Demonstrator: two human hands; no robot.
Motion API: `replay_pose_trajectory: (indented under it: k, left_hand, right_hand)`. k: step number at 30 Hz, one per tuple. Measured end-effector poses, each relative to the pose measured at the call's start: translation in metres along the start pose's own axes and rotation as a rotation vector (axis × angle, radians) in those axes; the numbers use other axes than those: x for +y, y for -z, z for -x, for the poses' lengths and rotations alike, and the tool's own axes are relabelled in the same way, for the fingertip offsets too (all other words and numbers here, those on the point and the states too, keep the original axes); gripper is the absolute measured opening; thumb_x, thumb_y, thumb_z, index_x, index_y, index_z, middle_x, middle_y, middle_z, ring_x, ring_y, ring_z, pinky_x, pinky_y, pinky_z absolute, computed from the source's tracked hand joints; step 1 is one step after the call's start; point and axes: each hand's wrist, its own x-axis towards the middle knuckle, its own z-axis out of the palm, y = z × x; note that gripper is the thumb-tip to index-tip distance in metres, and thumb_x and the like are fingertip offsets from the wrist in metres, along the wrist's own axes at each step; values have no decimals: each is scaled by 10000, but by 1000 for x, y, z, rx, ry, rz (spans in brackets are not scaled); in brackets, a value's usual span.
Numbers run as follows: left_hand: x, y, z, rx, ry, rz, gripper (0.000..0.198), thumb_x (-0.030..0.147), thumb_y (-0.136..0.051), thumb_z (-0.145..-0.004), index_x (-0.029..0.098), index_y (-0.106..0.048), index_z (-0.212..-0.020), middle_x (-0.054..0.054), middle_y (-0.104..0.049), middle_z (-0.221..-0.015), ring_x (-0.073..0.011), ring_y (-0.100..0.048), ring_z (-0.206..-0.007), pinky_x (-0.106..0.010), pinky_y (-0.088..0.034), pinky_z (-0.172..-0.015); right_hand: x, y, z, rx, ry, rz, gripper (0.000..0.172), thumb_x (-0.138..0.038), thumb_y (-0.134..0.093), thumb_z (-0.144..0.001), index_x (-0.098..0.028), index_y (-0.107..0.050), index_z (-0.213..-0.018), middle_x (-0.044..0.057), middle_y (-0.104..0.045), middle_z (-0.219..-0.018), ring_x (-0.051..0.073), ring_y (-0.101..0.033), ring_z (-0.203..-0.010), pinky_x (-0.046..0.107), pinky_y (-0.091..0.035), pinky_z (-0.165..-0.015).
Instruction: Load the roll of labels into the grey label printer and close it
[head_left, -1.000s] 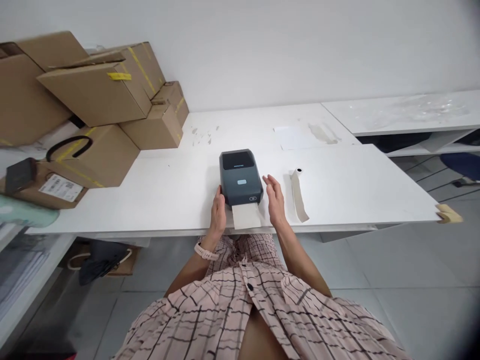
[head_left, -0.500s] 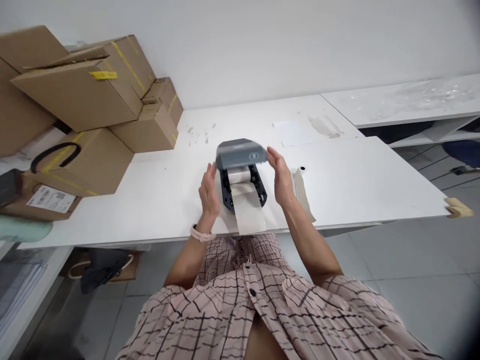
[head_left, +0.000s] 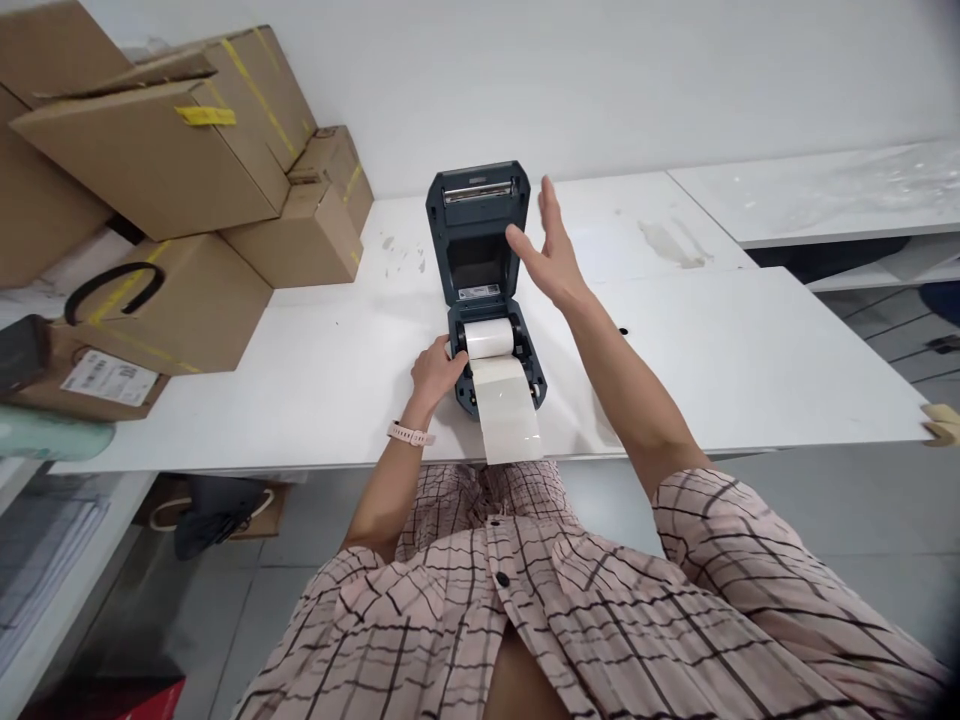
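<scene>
A left hand grasps the side of a dark-grey, boxy plastic label printer near the front edge of a white table; the right hand, spread and empty, could knock the raised lid shut.

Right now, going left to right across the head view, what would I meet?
White printed label, left hand, white roll inside the open printer, right hand, tan corner piece.
</scene>
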Motion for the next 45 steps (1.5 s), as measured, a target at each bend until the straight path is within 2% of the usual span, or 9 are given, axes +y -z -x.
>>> replay_pose_trajectory:
  k: [3,8,13,17,21,26,33,38,45]
  left_hand:
    - [5,4,-9,-45,-9,-51,571,352,-588,-859,179,-619,-1402,-120,-779,-912,-350,-728,-938,-400,-509,-780]
    - [7,2,-11,-33,9,-55,481,315,-604,-824,206,-663,-1289,-123,-783,-935,-371,-721,-1010,-416,-515,-818]
    - [9,3,-8,-49,-5,-78,445,271,-551,-838,208,-661,-1264,-135,-783,-1002,-375,-718,-1024,-435,-519,-838]
    - [9,4,-8,-72,-20,-101,464,253,-500,-863,206,-636,-1305,-135,-775,-1055,-366,-715,-1050,-433,-519,-859]
    - [6,3,-7,-72,-52,-106,477,262,-462,-886,196,-621,-1331,-154,-766,-1131,-377,-710,-1063,-442,-520,-859]
    - [4,1,-5,-50,-53,-77,494,259,-466,-884,188,-627,-1346,-163,-765,-1135,-382,-711,-1030,-460,-522,-875]
    - [5,2,-6,-73,-14,-107,532,265,-438,-894,204,-594,-1399,-113,-751,-1028,-336,-706,-961,-414,-517,-806]
    - [4,2,-8,-67,-7,-123,542,263,-438,-881,213,-601,-1396,-94,-737,-944,-327,-700,-933,-404,-507,-785]
    - [1,1,-10,-55,-42,-102,523,273,-438,-874,197,-622,-1357,-101,-727,-934,-331,-692,-906,-419,-504,-785]
  right_hand:
    - [-9,3,17,-145,70,114,930,-742,-671,-857,-326,-363,-1629,55,-466,-1654,403,-348,-1567,636,-235,-1303]
    - [7,-27,41,-722,29,296,986,-378,-928,-625,-348,-525,-1524,109,-697,-1407,475,-633,-1256,704,-465,-1075]
    - [15,-62,37,-824,-191,382,1130,-105,-925,-438,-301,-579,-1495,148,-760,-1268,494,-658,-1220,657,-435,-1098]
    - [-7,-41,31,-953,-180,385,1207,-233,-909,-532,-312,-405,-1625,140,-680,-1422,451,-664,-1233,604,-507,-1054]
    - [-33,29,30,-846,2,-29,1080,-374,-940,-555,-322,-515,-1547,63,-607,-1532,387,-612,-1337,553,-482,-1153]
    - [-18,106,36,-567,-185,-167,897,-286,-942,-555,-279,-653,-1404,90,-640,-1462,387,-569,-1383,563,-408,-1209]
    - [80,95,46,-380,-400,-25,975,-246,-778,-578,-224,-475,-1505,161,-596,-1464,369,-576,-1348,499,-552,-1054]
    - [104,75,45,-379,-444,86,1043,-259,-780,-536,-149,-453,-1520,202,-581,-1486,399,-564,-1374,530,-497,-1132]
    - [90,161,76,-424,-521,-108,886,-362,-802,-761,-341,-449,-1574,100,-454,-1670,343,-350,-1587,573,-378,-1235]
